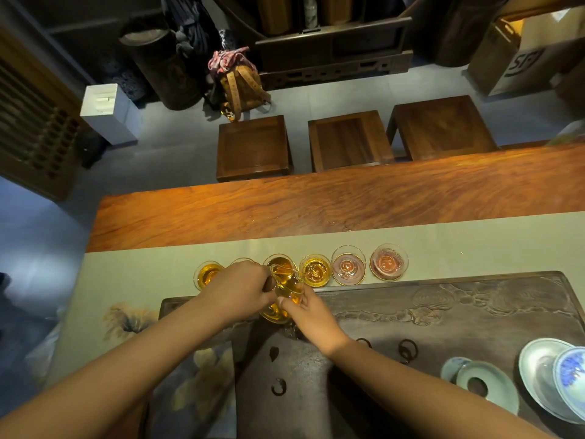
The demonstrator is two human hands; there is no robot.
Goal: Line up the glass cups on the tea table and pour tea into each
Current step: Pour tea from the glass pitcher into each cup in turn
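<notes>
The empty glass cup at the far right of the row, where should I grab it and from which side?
Pinch the far-right cup by its rim, coming from above on its right. It stands upright, its right side is clear, and another cup sits close on its left.

only readable thing here is the big dark "SF" logo printed on the side of the cardboard box (pixel 519 63) up in the far right corner, sitting on the floor behind the stools. it's tilted and a bit blurry but the two letters come through fine. there's some smaller marking around it that's too smeared to make out. nothing legible on the cups, the tray, the cloth or the white box on the left
</notes>
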